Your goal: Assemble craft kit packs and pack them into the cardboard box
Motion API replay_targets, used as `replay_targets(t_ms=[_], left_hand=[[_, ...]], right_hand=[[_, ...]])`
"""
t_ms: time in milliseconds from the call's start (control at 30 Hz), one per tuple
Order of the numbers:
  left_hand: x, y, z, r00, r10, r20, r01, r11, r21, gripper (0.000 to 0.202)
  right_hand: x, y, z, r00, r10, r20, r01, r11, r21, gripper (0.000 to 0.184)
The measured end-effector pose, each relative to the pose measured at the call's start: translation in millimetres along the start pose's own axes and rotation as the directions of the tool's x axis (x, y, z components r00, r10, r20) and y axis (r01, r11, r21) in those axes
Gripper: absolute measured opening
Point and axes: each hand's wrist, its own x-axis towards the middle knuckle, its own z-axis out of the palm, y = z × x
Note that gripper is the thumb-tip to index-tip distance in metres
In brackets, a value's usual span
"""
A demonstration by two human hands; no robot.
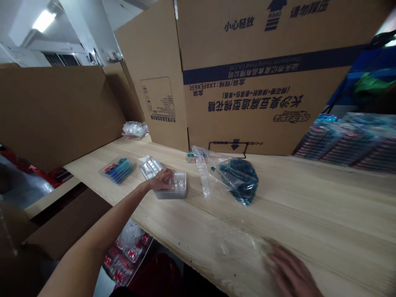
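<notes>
My left hand [163,180] is on a short stack of clear plastic trays [179,190], its fingers bent and pinching at the top one. Behind it, more plastic trays [151,166] lean against the stack. My right hand [291,270], smeared by motion, is low at the table's front right. Beside its fingertips lies a thin clear plastic sheet or bag [238,247], also blurred; I cannot tell whether the hand grips it. A clear bag [239,179] with dark teal pieces inside lies between the hands, farther back.
A pack with blue and teal pieces [119,170] lies at the left of the wooden table [297,206]. A large cardboard box [247,90] stands along the back. Stacked packs [346,142] are at the right. Red packages [123,260] sit below the front edge.
</notes>
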Motion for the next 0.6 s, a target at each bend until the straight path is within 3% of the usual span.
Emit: replay_targets(t_ms=[100, 167, 300, 400, 500, 600], left_hand=[[1, 0, 0.7, 1.0, 0.004, -0.001, -0.004, 1.0, 0.02, 0.042], [1, 1, 0.5, 1.0, 0.008, -0.004, -0.008, 0.999, 0.037, 0.041], [-1, 14, -3.3, 0.999, 0.022, -0.03, -0.019, 0.996, 0.083, 0.044], [-5, 35, -7.0, 0.989, 0.148, -0.004, -0.143, 0.959, 0.247, 0.03], [-9, 56, -6.7, 0.969, 0.226, 0.098, -0.246, 0.871, 0.424, 0.014], [-14, 62, -2.0, 0.973, 0.196, 0.119, -0.228, 0.879, 0.418, 0.021]], right_hand=[[46, -39, 14, 0.984, -0.171, 0.057, 0.168, 0.984, 0.056, 0.027], [53, -39, 18, 0.984, -0.161, 0.074, 0.156, 0.986, 0.065, 0.026], [26, 13, 4, 0.997, -0.07, 0.031, 0.07, 0.997, -0.012, 0.033], [-3, 52, -18, 1.0, -0.026, -0.001, 0.026, 0.995, -0.097, 0.035], [-21, 69, -34, 1.0, 0.021, -0.003, -0.022, 0.988, -0.155, 0.037], [-25, 70, -36, 0.997, 0.072, 0.015, -0.069, 0.981, -0.18, 0.037]])
